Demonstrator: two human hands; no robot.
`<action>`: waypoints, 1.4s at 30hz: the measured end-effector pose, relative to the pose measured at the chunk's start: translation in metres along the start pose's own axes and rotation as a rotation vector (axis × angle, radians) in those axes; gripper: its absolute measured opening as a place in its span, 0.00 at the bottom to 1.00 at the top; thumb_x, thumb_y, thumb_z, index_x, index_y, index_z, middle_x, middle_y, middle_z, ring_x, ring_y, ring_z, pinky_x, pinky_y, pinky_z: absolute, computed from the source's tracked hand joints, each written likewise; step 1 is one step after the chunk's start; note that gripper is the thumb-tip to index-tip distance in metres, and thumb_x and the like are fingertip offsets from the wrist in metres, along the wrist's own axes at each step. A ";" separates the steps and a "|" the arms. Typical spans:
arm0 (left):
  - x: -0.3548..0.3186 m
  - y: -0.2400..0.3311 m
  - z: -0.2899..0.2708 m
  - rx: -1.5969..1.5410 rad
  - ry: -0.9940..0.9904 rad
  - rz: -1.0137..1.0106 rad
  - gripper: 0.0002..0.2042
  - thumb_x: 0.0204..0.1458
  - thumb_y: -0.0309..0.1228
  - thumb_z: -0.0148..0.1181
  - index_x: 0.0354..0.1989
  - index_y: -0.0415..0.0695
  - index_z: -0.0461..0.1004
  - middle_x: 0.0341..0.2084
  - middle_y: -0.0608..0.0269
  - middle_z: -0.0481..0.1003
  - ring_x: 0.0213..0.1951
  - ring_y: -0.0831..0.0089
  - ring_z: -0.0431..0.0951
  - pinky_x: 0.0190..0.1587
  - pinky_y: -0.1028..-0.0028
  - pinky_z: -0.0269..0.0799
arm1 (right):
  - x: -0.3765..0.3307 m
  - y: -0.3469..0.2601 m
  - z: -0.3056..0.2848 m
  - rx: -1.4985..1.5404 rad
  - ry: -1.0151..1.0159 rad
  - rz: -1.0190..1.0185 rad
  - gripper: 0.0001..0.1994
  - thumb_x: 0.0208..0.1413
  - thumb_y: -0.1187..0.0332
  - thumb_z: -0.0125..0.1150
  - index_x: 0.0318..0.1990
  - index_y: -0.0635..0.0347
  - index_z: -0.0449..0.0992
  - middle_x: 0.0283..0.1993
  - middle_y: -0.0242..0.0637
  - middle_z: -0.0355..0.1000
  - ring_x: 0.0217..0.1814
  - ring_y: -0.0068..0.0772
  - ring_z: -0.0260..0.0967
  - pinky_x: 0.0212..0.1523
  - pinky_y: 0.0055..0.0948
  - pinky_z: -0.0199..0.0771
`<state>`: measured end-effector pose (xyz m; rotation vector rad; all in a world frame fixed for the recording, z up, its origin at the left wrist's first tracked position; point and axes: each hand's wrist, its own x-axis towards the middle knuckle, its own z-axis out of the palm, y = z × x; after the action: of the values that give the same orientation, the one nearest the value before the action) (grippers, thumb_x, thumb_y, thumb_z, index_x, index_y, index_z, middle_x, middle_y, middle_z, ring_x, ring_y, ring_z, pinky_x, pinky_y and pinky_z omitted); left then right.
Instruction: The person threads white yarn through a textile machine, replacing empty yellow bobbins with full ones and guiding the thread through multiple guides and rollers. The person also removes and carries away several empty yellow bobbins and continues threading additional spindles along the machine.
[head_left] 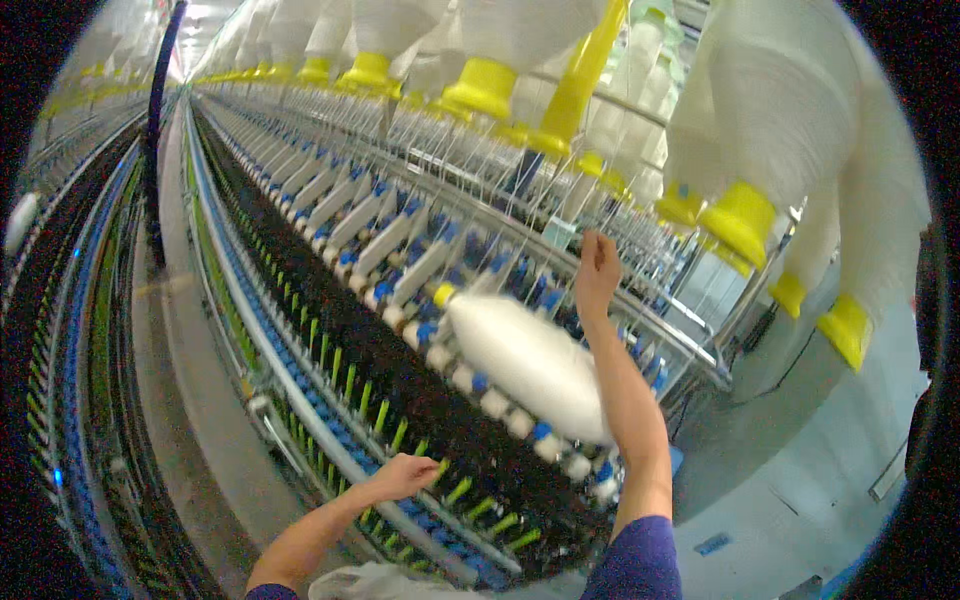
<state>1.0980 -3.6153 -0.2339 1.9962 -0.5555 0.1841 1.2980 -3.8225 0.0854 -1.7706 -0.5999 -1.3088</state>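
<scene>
My left hand (405, 477) reaches over the row of green bobbins at the front of the spinning frame. Its fingers are pressed together at the tip of one green bobbin (440, 469); what they pinch is too small to make out. Raised higher, my right hand (599, 268) is closed beside a metal rail under the hanging spools, and anything in its fingers is hidden. A big white roving bobbin (525, 365) with a yellow end lies tilted across the rollers (495, 403), partly behind my right forearm.
Large white roving spools (780, 90) with yellow ends (740, 222) hang overhead in long rows. Blue and white roller parts run into the distance. A dark post (157, 130) stands at the left beside the aisle floor (165, 330), with another machine beyond. A pale machine cabinet (760, 480) is at the right.
</scene>
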 end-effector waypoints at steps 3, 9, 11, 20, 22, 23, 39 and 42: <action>0.088 0.030 -0.073 -0.139 -0.043 0.204 0.10 0.55 0.35 0.55 0.34 0.40 0.76 0.21 0.61 0.76 0.20 0.77 0.72 0.27 0.73 0.71 | 0.040 -0.021 0.015 0.048 0.009 -0.234 0.15 0.60 0.61 0.51 0.44 0.66 0.72 0.37 0.40 0.73 0.35 0.29 0.67 0.38 0.28 0.66; 0.305 0.124 -0.137 -0.066 0.070 0.574 0.12 0.54 0.36 0.53 0.35 0.40 0.77 0.28 0.55 0.78 0.32 0.65 0.79 0.36 0.71 0.72 | 0.130 -0.069 0.042 0.227 -0.071 -0.088 0.25 0.61 0.50 0.46 0.54 0.63 0.68 0.52 0.41 0.68 0.55 0.36 0.64 0.57 0.34 0.60; 0.370 0.159 -0.133 -0.083 0.278 0.624 0.16 0.57 0.38 0.48 0.45 0.39 0.73 0.37 0.46 0.76 0.43 0.56 0.77 0.45 0.64 0.70 | 0.155 -0.071 0.052 0.497 -0.091 0.052 0.25 0.60 0.49 0.48 0.53 0.62 0.67 0.48 0.40 0.69 0.49 0.30 0.66 0.50 0.31 0.64; 0.528 0.210 -0.080 0.080 0.234 0.634 0.14 0.54 0.33 0.49 0.46 0.40 0.72 0.43 0.47 0.74 0.46 0.54 0.74 0.49 0.60 0.68 | 0.153 -0.044 0.042 0.452 -0.144 0.322 0.26 0.56 0.48 0.52 0.55 0.58 0.64 0.42 0.39 0.70 0.40 0.29 0.69 0.40 0.30 0.69; 0.544 0.186 -0.054 0.255 0.154 0.604 0.13 0.54 0.32 0.49 0.44 0.40 0.73 0.42 0.48 0.75 0.45 0.55 0.75 0.48 0.60 0.69 | 0.148 -0.047 0.046 0.365 -0.102 0.323 0.27 0.56 0.49 0.52 0.56 0.57 0.63 0.41 0.39 0.70 0.39 0.30 0.69 0.39 0.30 0.70; 0.552 0.171 -0.042 0.336 0.111 0.598 0.12 0.53 0.31 0.50 0.42 0.41 0.74 0.41 0.49 0.75 0.45 0.55 0.76 0.48 0.60 0.70 | 0.148 -0.050 0.048 0.340 -0.089 0.312 0.27 0.56 0.49 0.53 0.56 0.57 0.62 0.41 0.39 0.70 0.39 0.30 0.69 0.39 0.30 0.70; 0.185 0.052 -0.182 -1.941 -1.378 0.234 0.32 0.40 0.46 0.63 0.51 0.42 0.61 0.26 0.51 0.73 0.20 0.66 0.73 0.23 0.70 0.70 | -0.012 -0.144 0.140 1.265 -0.258 0.771 0.32 0.51 0.50 0.59 0.58 0.58 0.59 0.26 0.35 0.67 0.24 0.31 0.68 0.27 0.31 0.71; 0.145 -0.005 -0.189 -0.933 -0.581 0.285 0.29 0.36 0.38 0.70 0.46 0.41 0.65 0.27 0.55 0.74 0.23 0.64 0.76 0.28 0.67 0.73 | -0.061 -0.150 0.148 0.847 -0.284 0.524 0.34 0.43 0.58 0.66 0.56 0.64 0.59 0.27 0.38 0.69 0.23 0.32 0.69 0.26 0.30 0.72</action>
<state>1.2483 -3.4923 -0.0963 1.0261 -1.0589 -0.4358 1.2407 -3.6119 0.0634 -1.2580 -0.6539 -0.3421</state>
